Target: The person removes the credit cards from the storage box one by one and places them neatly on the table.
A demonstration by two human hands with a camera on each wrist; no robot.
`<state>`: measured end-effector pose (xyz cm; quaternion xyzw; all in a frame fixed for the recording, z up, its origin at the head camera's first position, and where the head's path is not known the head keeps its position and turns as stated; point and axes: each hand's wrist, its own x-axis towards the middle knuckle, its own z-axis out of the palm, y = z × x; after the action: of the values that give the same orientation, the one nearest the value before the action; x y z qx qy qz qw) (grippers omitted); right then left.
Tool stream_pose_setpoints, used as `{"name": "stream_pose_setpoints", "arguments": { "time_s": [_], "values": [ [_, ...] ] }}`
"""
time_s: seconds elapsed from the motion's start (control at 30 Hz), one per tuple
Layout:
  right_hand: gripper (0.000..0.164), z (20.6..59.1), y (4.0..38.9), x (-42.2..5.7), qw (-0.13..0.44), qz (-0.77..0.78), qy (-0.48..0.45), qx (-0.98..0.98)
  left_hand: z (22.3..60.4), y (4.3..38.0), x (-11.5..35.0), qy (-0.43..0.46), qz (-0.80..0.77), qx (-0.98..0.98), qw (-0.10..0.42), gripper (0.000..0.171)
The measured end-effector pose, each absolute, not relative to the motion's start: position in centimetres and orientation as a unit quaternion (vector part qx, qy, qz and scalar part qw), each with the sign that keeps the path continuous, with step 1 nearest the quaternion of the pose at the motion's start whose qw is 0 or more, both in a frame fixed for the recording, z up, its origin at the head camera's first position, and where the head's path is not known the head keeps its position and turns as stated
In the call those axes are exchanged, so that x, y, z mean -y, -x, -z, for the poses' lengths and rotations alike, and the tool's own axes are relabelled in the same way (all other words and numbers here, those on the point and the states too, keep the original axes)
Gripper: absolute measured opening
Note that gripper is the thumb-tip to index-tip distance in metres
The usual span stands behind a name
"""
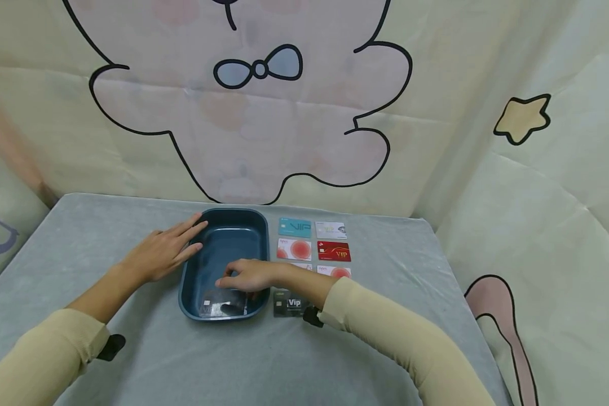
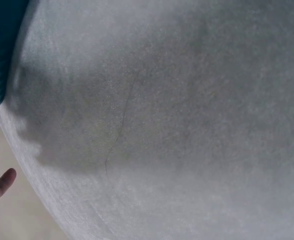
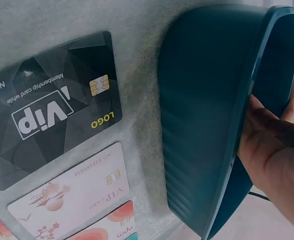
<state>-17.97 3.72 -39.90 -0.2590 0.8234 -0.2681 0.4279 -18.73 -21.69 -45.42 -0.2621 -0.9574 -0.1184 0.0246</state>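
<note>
In the head view a deep blue plastic tray stands on the cloth-covered table. My left hand rests on its left rim, fingers stretched out over the edge. Inside the tray's near end, a dark glossy card with a chip lies just below my right hand. That hand reaches over the right rim with bent fingers; whether the fingertips touch or hold the card is hidden. In the right wrist view, the right hand dips past the tray's wall, its fingertips partly covered.
Right of the tray, several cards lie in two columns, among them a teal VIP card, a red VIP card and a black Vip card. My right forearm covers part of them. A printed curtain hangs behind the table.
</note>
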Motion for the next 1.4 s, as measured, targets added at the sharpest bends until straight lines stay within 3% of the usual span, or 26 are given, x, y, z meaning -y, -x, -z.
{"name": "stream_pose_setpoints", "arguments": {
  "time_s": [0.63,1.4],
  "values": [
    [0.049,40.2,18.2,-2.6,0.403,0.217,0.302,-0.836,45.4,18.7,21.8,0.258,0.127,0.957,0.018,0.058],
    [0.053,40.7,18.5,-2.0,0.443,0.212,0.290,-0.822,45.5,18.8,21.7,0.264,0.126,0.956,0.016,0.058]
  ]
}}
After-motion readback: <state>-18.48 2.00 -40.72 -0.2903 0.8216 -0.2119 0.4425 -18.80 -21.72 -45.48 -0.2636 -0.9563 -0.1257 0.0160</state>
